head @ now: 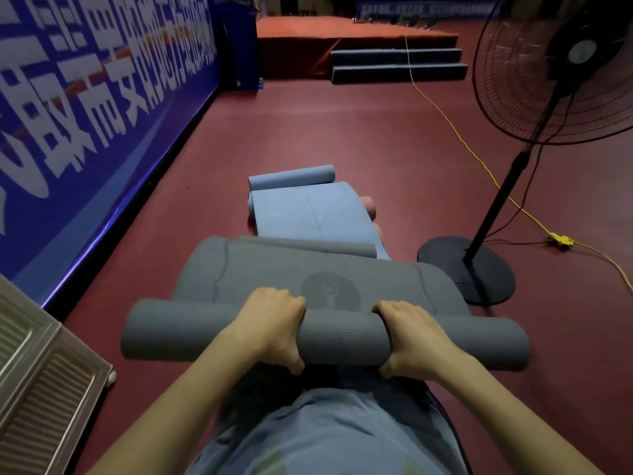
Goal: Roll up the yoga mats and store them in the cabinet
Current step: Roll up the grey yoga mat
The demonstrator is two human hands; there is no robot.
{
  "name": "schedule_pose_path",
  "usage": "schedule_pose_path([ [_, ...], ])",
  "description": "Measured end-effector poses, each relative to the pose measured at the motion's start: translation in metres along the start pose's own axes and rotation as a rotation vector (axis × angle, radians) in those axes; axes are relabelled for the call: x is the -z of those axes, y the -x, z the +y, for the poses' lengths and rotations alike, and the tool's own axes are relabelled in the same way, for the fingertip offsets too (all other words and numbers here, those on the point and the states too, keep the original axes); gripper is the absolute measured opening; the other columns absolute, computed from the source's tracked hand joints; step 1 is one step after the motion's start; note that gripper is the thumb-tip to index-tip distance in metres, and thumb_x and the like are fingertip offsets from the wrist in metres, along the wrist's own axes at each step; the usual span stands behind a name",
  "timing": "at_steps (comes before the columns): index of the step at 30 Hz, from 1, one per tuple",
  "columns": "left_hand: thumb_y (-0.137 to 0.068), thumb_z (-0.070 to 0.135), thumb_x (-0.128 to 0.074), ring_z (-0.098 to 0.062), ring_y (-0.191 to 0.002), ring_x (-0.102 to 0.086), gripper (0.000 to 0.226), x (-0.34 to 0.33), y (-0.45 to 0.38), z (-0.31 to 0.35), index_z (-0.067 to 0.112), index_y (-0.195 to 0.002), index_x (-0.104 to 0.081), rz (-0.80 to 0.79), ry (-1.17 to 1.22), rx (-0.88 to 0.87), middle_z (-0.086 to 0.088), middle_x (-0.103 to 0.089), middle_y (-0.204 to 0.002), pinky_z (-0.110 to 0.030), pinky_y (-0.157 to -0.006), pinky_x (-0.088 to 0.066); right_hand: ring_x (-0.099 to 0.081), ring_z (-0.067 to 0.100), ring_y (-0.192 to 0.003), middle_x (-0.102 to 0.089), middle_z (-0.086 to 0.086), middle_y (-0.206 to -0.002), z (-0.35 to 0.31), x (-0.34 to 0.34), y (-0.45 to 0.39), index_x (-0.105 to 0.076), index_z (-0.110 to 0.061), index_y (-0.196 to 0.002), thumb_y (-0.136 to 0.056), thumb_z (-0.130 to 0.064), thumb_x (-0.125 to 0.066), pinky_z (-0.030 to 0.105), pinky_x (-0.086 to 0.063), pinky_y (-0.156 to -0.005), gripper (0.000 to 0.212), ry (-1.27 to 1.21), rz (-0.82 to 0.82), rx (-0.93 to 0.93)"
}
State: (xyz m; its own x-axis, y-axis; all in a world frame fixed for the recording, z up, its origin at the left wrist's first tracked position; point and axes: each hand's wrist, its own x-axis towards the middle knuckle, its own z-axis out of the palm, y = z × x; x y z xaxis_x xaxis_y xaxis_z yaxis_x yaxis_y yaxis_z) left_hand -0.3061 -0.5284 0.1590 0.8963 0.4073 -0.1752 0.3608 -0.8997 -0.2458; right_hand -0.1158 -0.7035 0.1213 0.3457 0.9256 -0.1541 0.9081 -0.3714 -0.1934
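Note:
A grey yoga mat (318, 269) lies on the red floor, its near end rolled into a thick tube (339, 337). My left hand (270, 323) and my right hand (411, 334) both grip this roll from above, fingers over the top and thumbs underneath, about a hand's width apart. The flat part with a round logo stretches away from me. Beyond it lies a blue mat (305, 210), partly unrolled with curled ends, and a pink roll (369, 207) peeks out at its right side.
A standing fan (561, 73) with a round black base (469, 269) stands right of the mats. A yellow cable (455, 132) runs across the floor to a plug strip. A blue banner wall (102, 108) lines the left. A beige ribbed cabinet panel (41, 389) sits bottom left.

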Motion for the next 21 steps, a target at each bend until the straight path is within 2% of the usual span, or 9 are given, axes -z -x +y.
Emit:
schedule_pose_path([
  [2, -0.055, 0.070, -0.075, -0.029, -0.081, -0.063, 0.065, -0.011, 0.011, 0.013, 0.021, -0.091, -0.053, -0.045, 0.043, 0.006, -0.002, -0.065, -0.092, -0.034, -0.063, -0.036, -0.053, 0.014, -0.094, -0.056, -0.014, -0.104, 0.002, 0.003, 0.005, -0.048, -0.033, -0.109, -0.054, -0.048, -0.079, 0.031, -0.040, -0.082, 0.065, 0.046, -0.024, 0.037],
  [6, -0.054, 0.074, -0.071, -0.026, -0.083, -0.062, 0.069, -0.027, 0.040, 0.009, 0.024, -0.095, -0.050, -0.088, 0.163, 0.049, 0.002, -0.062, -0.092, -0.036, -0.066, -0.041, -0.053, 0.014, -0.096, -0.056, -0.014, -0.104, -0.016, 0.004, 0.015, -0.049, -0.033, -0.110, -0.056, -0.051, -0.075, 0.030, -0.038, -0.084, 0.063, 0.136, -0.047, 0.102],
  [12, -0.051, 0.078, -0.072, -0.025, -0.087, -0.063, 0.069, -0.032, 0.064, 0.007, 0.030, -0.098, -0.053, -0.109, 0.227, 0.075, 0.003, -0.065, -0.095, -0.034, -0.067, -0.037, -0.055, 0.018, -0.098, -0.058, -0.009, -0.106, -0.038, 0.011, 0.025, -0.049, -0.030, -0.110, -0.058, -0.049, -0.077, 0.033, -0.035, -0.078, 0.062, 0.215, -0.104, 0.120],
  [17, -0.046, 0.081, -0.066, -0.021, -0.083, -0.065, 0.073, -0.034, 0.066, 0.010, 0.031, -0.099, -0.059, -0.096, 0.228, 0.068, 0.007, -0.067, -0.090, -0.034, -0.070, -0.051, -0.053, 0.019, -0.104, -0.057, -0.007, -0.111, -0.036, 0.007, 0.037, -0.048, -0.029, -0.113, -0.059, -0.049, -0.078, 0.034, -0.032, -0.079, 0.065, 0.216, -0.123, 0.100],
  [21, -0.048, 0.080, -0.066, -0.025, -0.085, -0.066, 0.071, -0.029, 0.064, 0.021, 0.029, -0.097, -0.060, -0.029, 0.153, 0.046, 0.004, -0.068, -0.091, -0.034, -0.065, -0.043, -0.052, 0.018, -0.108, -0.057, -0.008, -0.115, -0.026, 0.012, 0.054, -0.050, -0.032, -0.120, -0.060, -0.047, -0.078, 0.032, -0.038, -0.083, 0.068, 0.109, -0.124, 0.076],
])
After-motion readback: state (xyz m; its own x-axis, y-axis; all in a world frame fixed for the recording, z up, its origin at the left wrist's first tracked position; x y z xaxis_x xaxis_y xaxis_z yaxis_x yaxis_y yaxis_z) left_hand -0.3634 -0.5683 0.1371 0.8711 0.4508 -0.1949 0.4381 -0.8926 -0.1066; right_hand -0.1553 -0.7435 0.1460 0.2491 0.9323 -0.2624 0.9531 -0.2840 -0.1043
